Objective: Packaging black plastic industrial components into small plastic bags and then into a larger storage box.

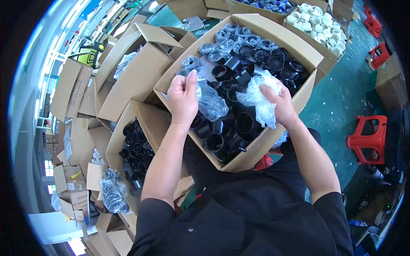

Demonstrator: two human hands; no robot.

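Note:
My left hand (183,98) is closed at the left side of a large cardboard box (252,161), thumb upward. Against its fingers hangs a clear plastic bag (212,104) that looks bluish grey; what it contains is hard to make out. Over the right part of the box, my right hand (279,102) grips a crumpled, whitish plastic bag (261,96) between thumb and fingers. Beneath both hands lie loose black pipe fittings (214,142). Farther back in the box are round black grates (275,62) and several bagged fittings (230,36).
To the left, an open carton (119,147) holds more black fittings, with a bagged bundle (114,192) beside it. White fittings (318,27) fill a box at the far right. A red stool (368,138) stands on the green floor (331,115). Cardboard boxes (136,79) crowd the left.

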